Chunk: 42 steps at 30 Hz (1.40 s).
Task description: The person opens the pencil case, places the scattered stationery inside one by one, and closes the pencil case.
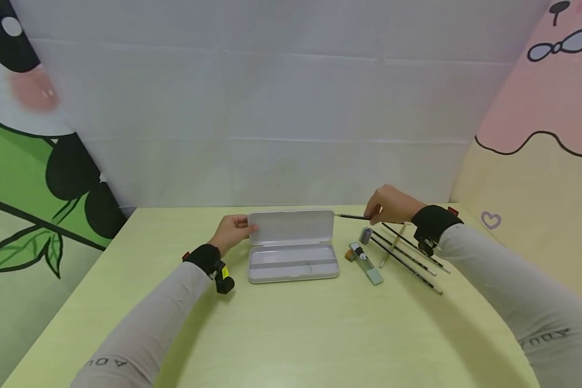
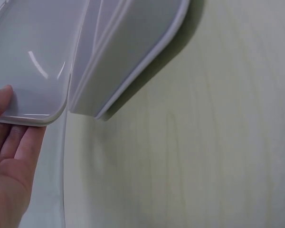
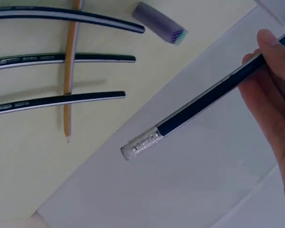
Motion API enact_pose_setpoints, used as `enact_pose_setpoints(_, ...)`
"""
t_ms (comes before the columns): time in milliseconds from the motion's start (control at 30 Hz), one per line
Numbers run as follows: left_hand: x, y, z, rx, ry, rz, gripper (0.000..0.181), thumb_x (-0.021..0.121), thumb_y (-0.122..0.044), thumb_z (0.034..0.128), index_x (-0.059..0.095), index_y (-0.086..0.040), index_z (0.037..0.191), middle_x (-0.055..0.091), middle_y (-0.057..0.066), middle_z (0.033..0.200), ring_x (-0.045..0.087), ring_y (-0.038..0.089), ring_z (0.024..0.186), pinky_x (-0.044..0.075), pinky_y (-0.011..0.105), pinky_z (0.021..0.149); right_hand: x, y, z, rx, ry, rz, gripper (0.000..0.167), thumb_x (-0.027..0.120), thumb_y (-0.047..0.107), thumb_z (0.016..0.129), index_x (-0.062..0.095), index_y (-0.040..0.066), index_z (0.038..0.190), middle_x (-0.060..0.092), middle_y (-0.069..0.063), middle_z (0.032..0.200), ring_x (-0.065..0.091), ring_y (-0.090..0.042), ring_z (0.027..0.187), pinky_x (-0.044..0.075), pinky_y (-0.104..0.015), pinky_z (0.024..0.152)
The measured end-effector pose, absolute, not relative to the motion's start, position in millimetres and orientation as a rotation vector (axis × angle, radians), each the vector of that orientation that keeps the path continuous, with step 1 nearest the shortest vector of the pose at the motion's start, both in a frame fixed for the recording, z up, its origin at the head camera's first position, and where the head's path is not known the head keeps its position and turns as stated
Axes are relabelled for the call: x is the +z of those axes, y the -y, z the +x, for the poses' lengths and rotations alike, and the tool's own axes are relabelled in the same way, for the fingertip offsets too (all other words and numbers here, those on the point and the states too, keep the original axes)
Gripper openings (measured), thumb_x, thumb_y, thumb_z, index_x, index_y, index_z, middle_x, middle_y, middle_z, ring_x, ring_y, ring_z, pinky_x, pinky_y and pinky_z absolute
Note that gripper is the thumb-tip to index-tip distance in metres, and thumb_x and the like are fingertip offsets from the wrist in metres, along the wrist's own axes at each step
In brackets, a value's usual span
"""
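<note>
A white pencil case [image 1: 291, 280] stands open on the table, its lid [image 1: 291, 229] tilted up at the back and divided compartments in its base. My left hand [image 1: 232, 233] grips the lid's left edge; in the left wrist view the thumb [image 2: 0, 100] lies on the inner face, with fingers behind. In my right hand [image 1: 393, 203] a dark pencil with white stripes [image 3: 204, 107] is pinched between thumb and fingers. It is held above the table, one end pointing left towards the lid's right edge; its metal-banded eraser end shows in the right wrist view.
Right of the case, three dark striped pencils [image 1: 404, 264] lie across a tan pencil [image 3: 69, 71]. Near them are a grey-purple eraser [image 1: 365, 235], a pale green box-like item [image 1: 366, 264] and a small orange-brown piece [image 1: 350, 255]. A white wall sheet [image 1: 291, 134] rises behind the table.
</note>
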State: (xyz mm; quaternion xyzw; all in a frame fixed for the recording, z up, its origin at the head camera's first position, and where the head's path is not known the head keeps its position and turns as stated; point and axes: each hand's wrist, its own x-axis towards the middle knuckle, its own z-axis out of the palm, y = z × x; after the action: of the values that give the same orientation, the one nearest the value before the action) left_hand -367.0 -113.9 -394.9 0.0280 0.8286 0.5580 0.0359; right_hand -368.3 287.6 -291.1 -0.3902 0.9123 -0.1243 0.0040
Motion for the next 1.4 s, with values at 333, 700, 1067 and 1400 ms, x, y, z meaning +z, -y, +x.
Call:
enact_pose_setpoints(333,-392.9,109.5,-373.9,1.721,-2.551,0.116,0.043,0.065,-0.015,0.0918,0.057,0.002,0.13,0.062,0.023,0.128,0.063,0.032,0.116,0.056,0.032,0.09,-283.9,-243.3,-364.7,-0.354,-2.782,-1.314,0.015,0.077,0.001,0.076,0.077,0.007,0.09,0.075,-0.008,0.086,0.069,-0.018,0.077,0.056,-0.024,0.071)
enact_pose_setpoints(700,-389.9,109.4,-369.4,1.734,-2.521,0.039,0.046,0.065,-0.014,0.0909,0.055,0.002,0.133,0.061,0.022,0.13,0.06,0.033,0.12,0.054,0.036,0.096,-284.7,-189.5,-362.8,-0.267,-2.715,-1.415,0.016,0.079,0.001,0.073,0.078,0.003,0.089,0.076,-0.01,0.084,0.071,-0.019,0.075,0.058,-0.028,0.068)
enact_pose_setpoints(1067,-390.0,106.5,-363.7,1.725,-2.543,0.042,0.043,0.066,-0.013,0.0903,0.058,0.003,0.129,0.062,0.023,0.127,0.062,0.033,0.117,0.056,0.032,0.09,-304.8,-141.3,-358.8,-0.172,-2.667,-1.371,0.013,0.079,0.002,0.076,0.078,0.004,0.088,0.076,-0.007,0.084,0.071,-0.016,0.077,0.058,-0.025,0.07)
enact_pose_setpoints(1400,-394.2,99.8,-366.9,1.734,-2.541,0.028,0.04,0.069,-0.011,0.0878,0.062,0.003,0.125,0.064,0.023,0.123,0.065,0.031,0.112,0.057,0.031,0.086,-332.8,-120.8,-362.0,-0.201,-2.661,-1.361,0.016,0.082,0.003,0.072,0.079,0.007,0.088,0.076,-0.005,0.084,0.069,-0.013,0.076,0.057,-0.022,0.069)
